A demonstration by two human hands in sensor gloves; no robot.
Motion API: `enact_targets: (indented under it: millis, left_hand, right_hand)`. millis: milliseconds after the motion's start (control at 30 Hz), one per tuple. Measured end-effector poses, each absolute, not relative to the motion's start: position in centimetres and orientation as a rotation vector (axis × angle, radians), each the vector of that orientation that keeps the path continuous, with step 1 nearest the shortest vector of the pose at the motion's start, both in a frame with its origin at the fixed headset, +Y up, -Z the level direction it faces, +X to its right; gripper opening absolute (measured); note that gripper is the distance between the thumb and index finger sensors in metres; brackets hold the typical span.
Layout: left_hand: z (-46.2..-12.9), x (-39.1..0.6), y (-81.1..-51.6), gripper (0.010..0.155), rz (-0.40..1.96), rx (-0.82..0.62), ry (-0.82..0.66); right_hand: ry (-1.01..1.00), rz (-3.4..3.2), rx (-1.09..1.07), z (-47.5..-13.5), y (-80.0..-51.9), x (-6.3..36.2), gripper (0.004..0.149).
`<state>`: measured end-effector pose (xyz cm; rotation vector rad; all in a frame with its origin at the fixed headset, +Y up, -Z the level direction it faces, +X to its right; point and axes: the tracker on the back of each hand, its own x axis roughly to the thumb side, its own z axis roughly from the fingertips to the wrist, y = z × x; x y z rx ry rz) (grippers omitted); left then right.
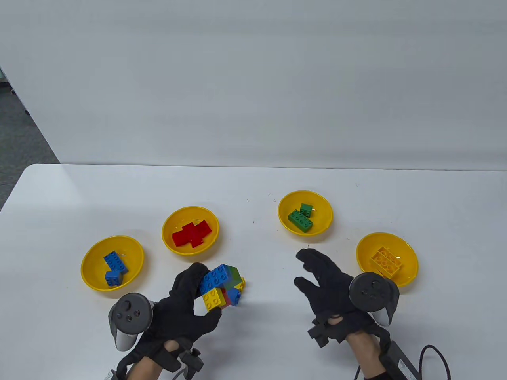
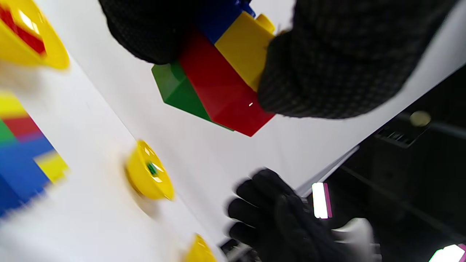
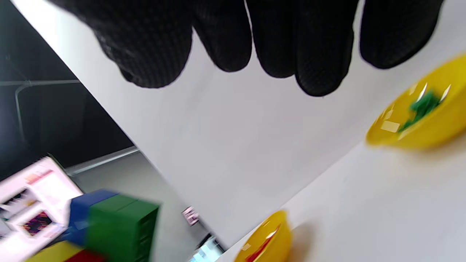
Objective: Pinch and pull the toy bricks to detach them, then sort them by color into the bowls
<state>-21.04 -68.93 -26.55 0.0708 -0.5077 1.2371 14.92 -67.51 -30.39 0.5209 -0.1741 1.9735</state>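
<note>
My left hand (image 1: pixel 200 291) grips a cluster of joined bricks (image 1: pixel 221 285) just above the table, fingers over its far side and thumb under its yellow corner. The cluster (image 2: pixel 218 80) shows blue, yellow, red and green bricks in the left wrist view. My right hand (image 1: pixel 317 273) hovers empty to the right of it, fingers spread and loosely bent. Four yellow bowls stand in an arc: one with blue bricks (image 1: pixel 112 263), one with red bricks (image 1: pixel 190 235), one with green bricks (image 1: pixel 305 212) and one with a yellow brick (image 1: pixel 387 257).
The white table ends at a front edge near my wrists, and a pale wall rises behind it. Cables run from my right wrist (image 1: pixel 431 356). In the right wrist view the bowl of green bricks (image 3: pixel 418 116) lies to the right.
</note>
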Motion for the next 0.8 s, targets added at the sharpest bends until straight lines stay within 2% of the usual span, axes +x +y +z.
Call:
enact_targets:
  millis: [67, 200, 300, 467, 667, 767, 800]
  left_hand:
    - [-26.6, -20.5, -69.5, 0.101, 1.335, 0.022, -0.542]
    - [-26.6, -19.1, -70.5, 0.099, 1.513, -0.078, -0.601]
    - [-26.5, -18.2, -71.1, 0.099, 1.577, -0.145, -0.634]
    - [-26.2, -17.9, -71.0, 0.098, 1.431, -0.106, -0.610]
    - [-25.8, -17.4, -70.4, 0.097, 1.236, -0.112, -0.612]
    - [-26.0, -17.5, -69.6, 0.099, 1.180, -0.233, -0.680]
    - [-26.0, -17.8, -69.4, 0.095, 1.191, -0.218, -0.665]
  right_hand:
    - [0.029, 1.812, 0.587, -30.0, -68.1, 13.0, 0.078]
    - [0.203, 1.575, 0.631, -28.8, -69.6, 9.6, 0.086]
    - [0.310, 1.419, 0.564, -28.1, -70.7, 8.0, 0.082]
    - [0.268, 1.232, 0.420, -28.0, -72.3, 7.6, 0.064]
    - [0.166, 1.306, 0.407, -28.4, -72.4, 8.5, 0.063]
    - [0.125, 1.376, 0.462, -28.4, -71.6, 8.7, 0.064]
    - [0.107, 1.413, 0.493, -28.3, -71.2, 8.6, 0.064]
